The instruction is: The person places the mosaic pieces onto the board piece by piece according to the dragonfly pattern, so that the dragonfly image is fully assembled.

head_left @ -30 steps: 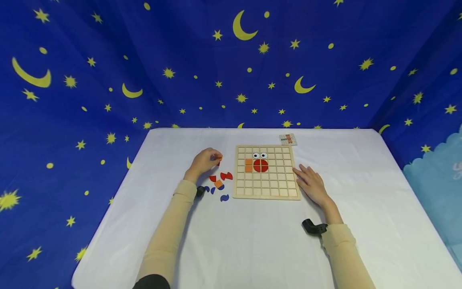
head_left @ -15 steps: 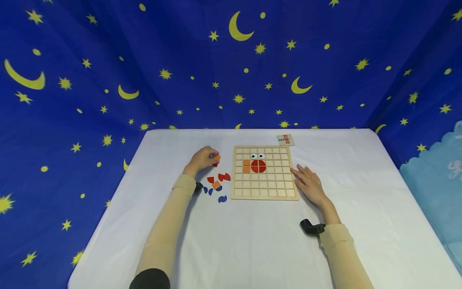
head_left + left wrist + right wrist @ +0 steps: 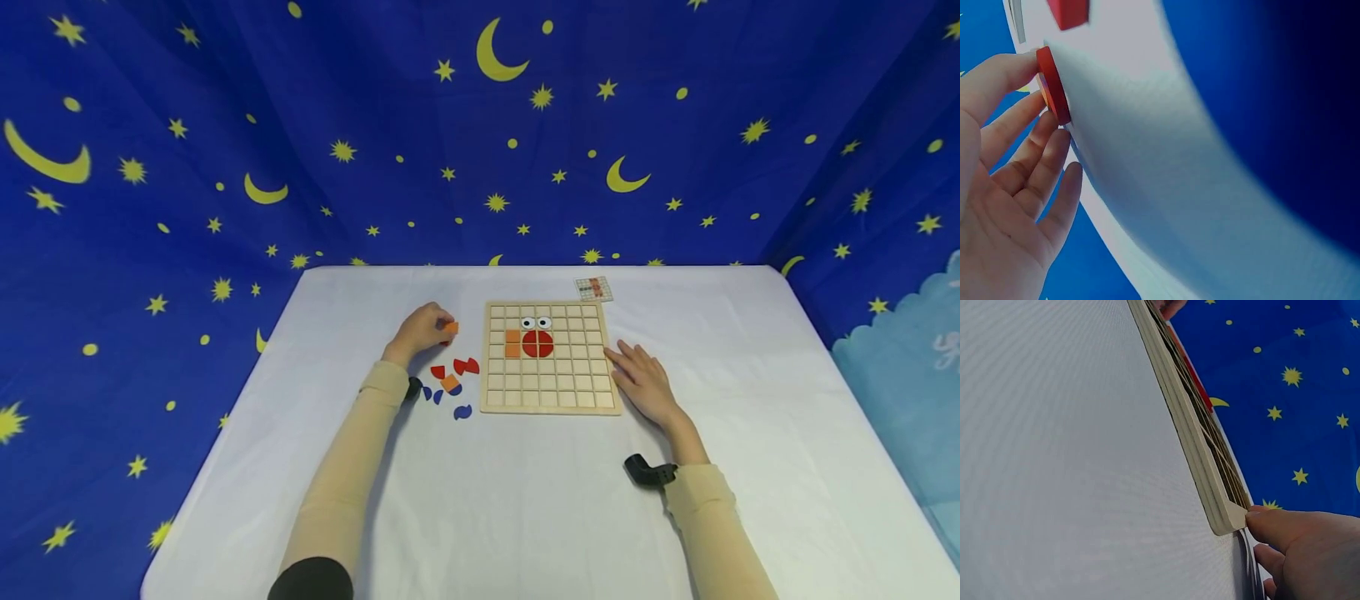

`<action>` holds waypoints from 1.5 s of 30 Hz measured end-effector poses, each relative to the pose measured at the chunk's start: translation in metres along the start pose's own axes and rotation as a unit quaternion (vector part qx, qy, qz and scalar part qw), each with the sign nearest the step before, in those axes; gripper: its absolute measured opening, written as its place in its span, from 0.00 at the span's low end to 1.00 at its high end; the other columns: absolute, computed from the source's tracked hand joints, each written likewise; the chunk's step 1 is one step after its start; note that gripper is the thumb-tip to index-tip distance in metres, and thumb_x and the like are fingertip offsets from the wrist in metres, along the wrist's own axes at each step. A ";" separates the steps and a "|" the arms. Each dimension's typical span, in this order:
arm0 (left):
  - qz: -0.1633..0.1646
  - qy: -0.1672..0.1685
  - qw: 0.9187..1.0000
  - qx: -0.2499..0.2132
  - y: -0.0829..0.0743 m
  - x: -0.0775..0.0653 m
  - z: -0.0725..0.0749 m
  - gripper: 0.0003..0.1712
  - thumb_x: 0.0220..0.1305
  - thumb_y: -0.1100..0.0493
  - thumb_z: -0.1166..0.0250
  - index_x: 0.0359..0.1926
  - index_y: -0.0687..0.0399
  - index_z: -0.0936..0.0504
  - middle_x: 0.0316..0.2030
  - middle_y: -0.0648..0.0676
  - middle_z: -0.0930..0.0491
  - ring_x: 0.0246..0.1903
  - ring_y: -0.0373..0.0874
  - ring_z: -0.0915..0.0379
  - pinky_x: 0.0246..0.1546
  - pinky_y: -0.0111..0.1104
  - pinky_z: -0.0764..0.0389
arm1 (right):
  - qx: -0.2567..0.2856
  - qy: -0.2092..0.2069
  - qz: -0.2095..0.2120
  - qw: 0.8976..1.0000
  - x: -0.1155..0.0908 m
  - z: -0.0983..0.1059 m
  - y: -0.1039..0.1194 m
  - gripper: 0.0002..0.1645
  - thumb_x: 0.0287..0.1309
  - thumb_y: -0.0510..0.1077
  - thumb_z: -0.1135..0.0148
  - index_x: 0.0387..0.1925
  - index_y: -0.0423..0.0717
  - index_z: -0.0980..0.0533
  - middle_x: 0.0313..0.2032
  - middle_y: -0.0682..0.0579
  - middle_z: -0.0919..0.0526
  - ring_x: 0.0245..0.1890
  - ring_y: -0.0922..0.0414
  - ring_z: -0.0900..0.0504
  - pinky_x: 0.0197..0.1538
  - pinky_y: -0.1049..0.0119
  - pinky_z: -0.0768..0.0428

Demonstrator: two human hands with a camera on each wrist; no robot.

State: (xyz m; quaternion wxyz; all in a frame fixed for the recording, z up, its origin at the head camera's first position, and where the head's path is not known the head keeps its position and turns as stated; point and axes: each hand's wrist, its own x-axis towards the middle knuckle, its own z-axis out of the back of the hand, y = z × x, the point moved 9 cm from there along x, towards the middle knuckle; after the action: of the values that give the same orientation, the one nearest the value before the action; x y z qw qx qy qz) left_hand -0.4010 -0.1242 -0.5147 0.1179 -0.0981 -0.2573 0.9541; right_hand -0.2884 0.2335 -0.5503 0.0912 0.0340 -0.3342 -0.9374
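Observation:
Left of the wooden grid board (image 3: 551,390), my left hand (image 3: 418,332) pinches an orange square tile (image 3: 452,328) together with a red tile (image 3: 1054,86). In the left wrist view the thumb is at one end of the red tile and the fingertips at the other, a sliver of orange behind it. My right hand (image 3: 647,382) lies with fingers spread at the board's right edge; its thumb (image 3: 1272,525) touches the board's corner in the right wrist view. On the board sit two eye tiles (image 3: 543,322), a red circle of quarter pieces (image 3: 545,337) and orange squares (image 3: 512,350).
Loose red pieces (image 3: 472,366), an orange square (image 3: 449,382) and several blue pieces (image 3: 462,412) lie on the white tabletop between the left forearm and the board. A small pattern card (image 3: 594,289) lies behind the board. Blue star-print cloth (image 3: 420,100) hangs behind the table.
The tiles in my left hand have turned slightly: more orange shows and less red below it. The right hand stays at the board's edge. The whole head view has shifted a little.

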 end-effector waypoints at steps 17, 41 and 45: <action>0.017 -0.025 0.999 -0.021 0.009 -0.004 0.002 0.20 0.57 0.55 0.32 0.49 0.60 0.18 0.46 0.57 0.20 0.46 0.51 0.26 0.55 0.43 0.24 | -0.002 -0.002 0.008 1.000 -0.002 0.000 0.003 0.28 0.71 0.48 0.57 0.69 0.45 0.40 0.73 0.37 0.49 0.73 0.35 0.59 0.70 0.36 0.65; -0.078 -0.060 0.990 -0.101 -0.030 -0.016 0.017 0.17 0.56 0.56 0.30 0.45 0.60 0.15 0.40 0.57 0.18 0.45 0.51 0.23 0.51 0.43 0.21 | -0.008 0.001 0.006 1.000 -0.002 0.001 0.003 0.29 0.71 0.47 0.56 0.70 0.45 0.40 0.73 0.37 0.49 0.73 0.35 0.59 0.70 0.36 0.65; -0.098 -0.055 0.988 -0.102 -0.043 -0.015 0.015 0.17 0.56 0.56 0.30 0.45 0.60 0.15 0.40 0.57 0.18 0.44 0.51 0.23 0.49 0.43 0.21 | -0.006 0.001 0.006 1.000 -0.002 0.000 0.003 0.29 0.71 0.47 0.56 0.70 0.45 0.40 0.73 0.37 0.49 0.73 0.35 0.59 0.70 0.36 0.65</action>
State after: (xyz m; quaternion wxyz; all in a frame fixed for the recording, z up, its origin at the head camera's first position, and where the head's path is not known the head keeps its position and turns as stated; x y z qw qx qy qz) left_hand -0.3830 -0.0994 -0.4778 0.1856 -0.0308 -0.3674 0.9108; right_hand -0.2862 0.2315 -0.5478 0.0978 0.0325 -0.3287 -0.9388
